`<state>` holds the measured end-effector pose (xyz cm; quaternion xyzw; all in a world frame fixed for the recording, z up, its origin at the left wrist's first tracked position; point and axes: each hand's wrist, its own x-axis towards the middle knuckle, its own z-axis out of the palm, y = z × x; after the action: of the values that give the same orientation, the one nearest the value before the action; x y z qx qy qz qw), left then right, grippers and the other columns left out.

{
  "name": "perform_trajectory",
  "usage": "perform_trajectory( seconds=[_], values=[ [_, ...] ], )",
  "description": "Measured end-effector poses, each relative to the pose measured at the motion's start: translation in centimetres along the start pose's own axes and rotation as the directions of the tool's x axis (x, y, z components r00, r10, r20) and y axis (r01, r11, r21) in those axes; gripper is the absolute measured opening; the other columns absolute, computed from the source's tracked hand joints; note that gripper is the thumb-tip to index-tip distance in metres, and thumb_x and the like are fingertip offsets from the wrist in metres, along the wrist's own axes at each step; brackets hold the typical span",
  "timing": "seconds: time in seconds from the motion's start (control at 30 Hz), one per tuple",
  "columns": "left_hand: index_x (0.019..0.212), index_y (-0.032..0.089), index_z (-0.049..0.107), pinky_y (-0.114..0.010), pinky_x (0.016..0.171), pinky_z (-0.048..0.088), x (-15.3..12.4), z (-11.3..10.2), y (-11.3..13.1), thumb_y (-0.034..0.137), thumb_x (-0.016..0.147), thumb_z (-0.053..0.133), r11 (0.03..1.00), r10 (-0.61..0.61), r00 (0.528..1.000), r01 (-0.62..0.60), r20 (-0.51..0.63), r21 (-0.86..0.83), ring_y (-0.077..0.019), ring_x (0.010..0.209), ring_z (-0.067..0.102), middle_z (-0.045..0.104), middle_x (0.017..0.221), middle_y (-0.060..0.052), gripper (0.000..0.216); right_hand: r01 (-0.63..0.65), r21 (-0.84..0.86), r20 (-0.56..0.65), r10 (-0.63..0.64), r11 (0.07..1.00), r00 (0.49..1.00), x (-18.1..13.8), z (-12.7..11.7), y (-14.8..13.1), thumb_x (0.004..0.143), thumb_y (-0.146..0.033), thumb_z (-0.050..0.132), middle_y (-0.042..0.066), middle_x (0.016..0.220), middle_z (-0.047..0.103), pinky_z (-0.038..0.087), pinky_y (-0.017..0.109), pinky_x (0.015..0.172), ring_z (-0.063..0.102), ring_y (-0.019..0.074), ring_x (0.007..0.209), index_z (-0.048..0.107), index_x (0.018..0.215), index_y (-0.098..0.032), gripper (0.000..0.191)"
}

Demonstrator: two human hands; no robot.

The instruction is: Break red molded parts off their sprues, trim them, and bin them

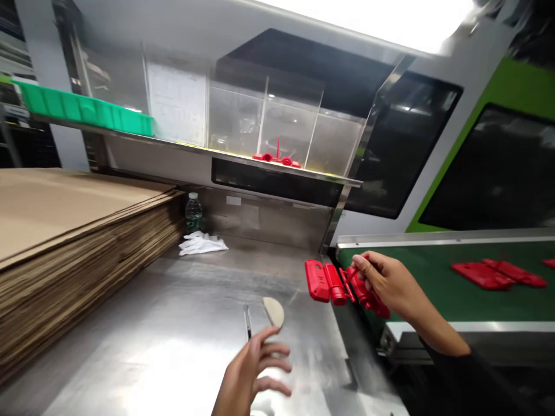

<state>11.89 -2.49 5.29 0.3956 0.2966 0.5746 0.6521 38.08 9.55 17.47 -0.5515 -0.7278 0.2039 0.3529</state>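
My right hand (pixel 387 281) is closed on a red moulded plastic part (pixel 332 283) and holds it in the air over the right edge of the steel table (pixel 165 335), beside the green conveyor belt (pixel 433 277). My left hand (pixel 255 375) hovers low over the table with its fingers spread and nothing in them. Just beyond its fingertips lie a slim dark tool (pixel 247 321) and a small beige disc-shaped piece (pixel 274 311).
More red parts (pixel 498 274) lie on the belt to the right. A tall stack of flat cardboard (pixel 73 242) fills the left. White gloves (pixel 202 244) and a water bottle (pixel 193 212) sit at the back. A red piece (pixel 276 158) rests on the shelf under clear panels; a green tray (pixel 82 110) upper left.
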Motion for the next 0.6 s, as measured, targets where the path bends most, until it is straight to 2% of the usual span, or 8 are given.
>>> perform_trajectory(
  seconds=[0.07, 0.13, 0.23, 0.3, 0.43, 0.5, 0.6],
  values=[
    [0.137, 0.012, 0.046, -0.051, 0.078, 0.059, 1.3, 0.7, 1.7, 0.056, 0.099, 0.037, 0.993, -0.051, 0.998, 0.047, -0.036, -0.112, -0.0319, 0.093, 0.07, 0.069, 0.107, -0.019, 0.059, -0.007, 0.12, 0.117, -0.007, 0.993, 0.993, -1.3, 1.6, -2.3, 0.092, -0.069, 0.043, -0.005, 0.057, 0.057, 0.044, 0.027, 0.038, 0.055, 0.0134, 0.041, 0.056, 0.08, -0.024, 0.048],
    [0.145, 0.013, 0.035, -0.055, 0.078, 0.058, 1.9, 1.7, 3.3, 0.061, 0.098, 0.032, 0.975, -0.073, 0.997, 0.068, -0.018, -0.21, -0.0345, 0.091, 0.072, 0.069, 0.11, -0.022, 0.066, 0.001, 0.195, 0.198, -0.04, 0.981, 0.979, -2.1, 2.7, -4.1, 0.091, -0.068, 0.045, -0.005, 0.053, 0.057, 0.043, 0.026, 0.035, 0.055, 0.0141, 0.038, 0.055, 0.079, -0.025, 0.046],
    [0.148, 0.021, 0.028, -0.056, 0.07, 0.058, 1.7, 3.1, 4.7, 0.06, 0.098, 0.034, 0.974, -0.095, 0.995, 0.088, -0.024, -0.211, -0.0345, 0.079, 0.075, 0.068, 0.117, -0.022, 0.063, 0.059, 0.236, 0.249, -0.119, 0.97, 0.961, -2.4, 4.0, -5.5, 0.091, -0.064, 0.05, -0.004, 0.049, 0.055, 0.042, 0.024, 0.037, 0.054, 0.0127, 0.039, 0.056, 0.073, -0.024, 0.045],
    [0.144, 0.021, 0.032, -0.054, 0.065, 0.058, 1.3, 3.6, 4.8, 0.056, 0.1, 0.036, 0.98, -0.089, 0.994, 0.076, -0.063, -0.182, -0.0351, 0.074, 0.075, 0.069, 0.114, -0.022, 0.057, 0.089, 0.243, 0.271, -0.156, 0.966, 0.95, -2.1, 4.7, -6.0, 0.09, -0.062, 0.053, -0.004, 0.047, 0.054, 0.039, 0.023, 0.036, 0.052, 0.0116, 0.037, 0.056, 0.07, -0.023, 0.044],
    [0.127, 0.012, 0.049, -0.041, 0.057, 0.059, 1.4, 3.8, 4.1, 0.047, 0.101, 0.04, 0.982, -0.059, 0.979, 0.022, -0.196, -0.189, -0.0302, 0.067, 0.074, 0.073, 0.097, -0.018, 0.045, 0.087, 0.26, 0.358, -0.18, 0.962, 0.916, -0.3, 5.4, -5.5, 0.089, -0.064, 0.052, -0.004, 0.05, 0.056, 0.039, 0.023, 0.034, 0.053, 0.0123, 0.038, 0.059, 0.074, -0.024, 0.043],
    [0.122, 0.008, 0.052, -0.034, 0.053, 0.057, 1.8, 3.7, 3.8, 0.045, 0.101, 0.04, 0.973, -0.089, 0.973, 0.038, -0.215, -0.227, -0.0257, 0.06, 0.072, 0.074, 0.086, -0.016, 0.043, 0.122, 0.259, 0.358, -0.212, 0.958, 0.909, 0.4, 5.2, -4.3, 0.089, -0.063, 0.054, -0.002, 0.061, 0.061, 0.045, 0.023, 0.043, 0.057, 0.0119, 0.049, 0.065, 0.08, -0.023, 0.042],
    [0.119, 0.005, 0.054, -0.031, 0.055, 0.058, 2.5, 3.3, 3.6, 0.04, 0.102, 0.04, 0.95, -0.117, 0.969, 0.046, -0.217, -0.309, -0.0238, 0.058, 0.073, 0.075, 0.079, -0.015, 0.041, 0.131, 0.254, 0.269, -0.2, 0.958, 0.942, 0.2, 4.5, -1.2, 0.088, -0.062, 0.057, 0.003, 0.086, 0.069, 0.054, 0.026, 0.064, 0.064, 0.0161, 0.075, 0.071, 0.099, -0.025, 0.041]
  ],
)
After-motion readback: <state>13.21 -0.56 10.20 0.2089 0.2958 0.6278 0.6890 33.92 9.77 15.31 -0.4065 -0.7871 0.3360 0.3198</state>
